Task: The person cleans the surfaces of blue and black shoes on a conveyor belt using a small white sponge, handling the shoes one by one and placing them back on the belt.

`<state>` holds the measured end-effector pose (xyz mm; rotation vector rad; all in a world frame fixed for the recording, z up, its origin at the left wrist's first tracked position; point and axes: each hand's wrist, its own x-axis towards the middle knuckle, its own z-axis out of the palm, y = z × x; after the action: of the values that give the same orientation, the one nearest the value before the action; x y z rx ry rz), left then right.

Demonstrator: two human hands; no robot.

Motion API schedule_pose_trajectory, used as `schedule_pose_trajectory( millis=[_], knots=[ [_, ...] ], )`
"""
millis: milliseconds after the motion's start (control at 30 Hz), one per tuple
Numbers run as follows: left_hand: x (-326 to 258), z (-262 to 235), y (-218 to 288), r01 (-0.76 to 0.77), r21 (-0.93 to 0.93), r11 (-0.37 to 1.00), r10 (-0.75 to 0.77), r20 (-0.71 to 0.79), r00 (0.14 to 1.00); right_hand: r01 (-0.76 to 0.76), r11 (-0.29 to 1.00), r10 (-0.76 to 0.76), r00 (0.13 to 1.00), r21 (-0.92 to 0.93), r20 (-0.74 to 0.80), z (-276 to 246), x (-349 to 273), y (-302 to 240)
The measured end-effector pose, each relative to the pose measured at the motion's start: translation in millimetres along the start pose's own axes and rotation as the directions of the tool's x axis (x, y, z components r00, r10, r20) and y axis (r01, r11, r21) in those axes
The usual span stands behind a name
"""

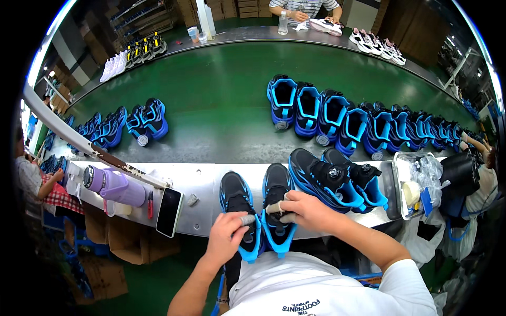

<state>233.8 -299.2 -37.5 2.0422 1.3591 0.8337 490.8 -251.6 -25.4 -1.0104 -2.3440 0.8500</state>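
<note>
Two black and blue sneakers stand side by side on the metal ledge (205,181) in front of me, toes pointing away. My left hand (227,231) rests on the heel and tongue of the left sneaker (237,197), with a taped finger on it. My right hand (303,209) grips the tongue area of the right sneaker (276,184), fingers taped too. Another pair of the same sneakers (337,176) lies just to the right on the ledge.
A long row of blue sneakers (348,118) runs along the green conveyor belt (221,89). A purple bottle (113,185) and a phone (169,211) lie left on the ledge. A plastic tray (416,184) sits right. Other people work at the far side and the edges.
</note>
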Motion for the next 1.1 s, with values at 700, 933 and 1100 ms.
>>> schedule_pose_trajectory(
  millis=[700,933,1100],
  knots=[
    [-12,45,60,0.714,-0.695,0.080,-0.519,0.583,0.625,0.155,0.986,-0.131,0.946,-0.058,0.297,-15,28,8],
    [-4,75,61,0.658,-0.745,-0.107,-0.517,0.607,0.603,-0.026,0.998,0.041,0.936,-0.049,0.350,0,26,16],
    [0,73,62,0.685,-0.714,-0.144,-0.485,0.654,0.580,0.231,0.972,-0.232,0.940,0.036,0.251,-5,35,25]
  ],
)
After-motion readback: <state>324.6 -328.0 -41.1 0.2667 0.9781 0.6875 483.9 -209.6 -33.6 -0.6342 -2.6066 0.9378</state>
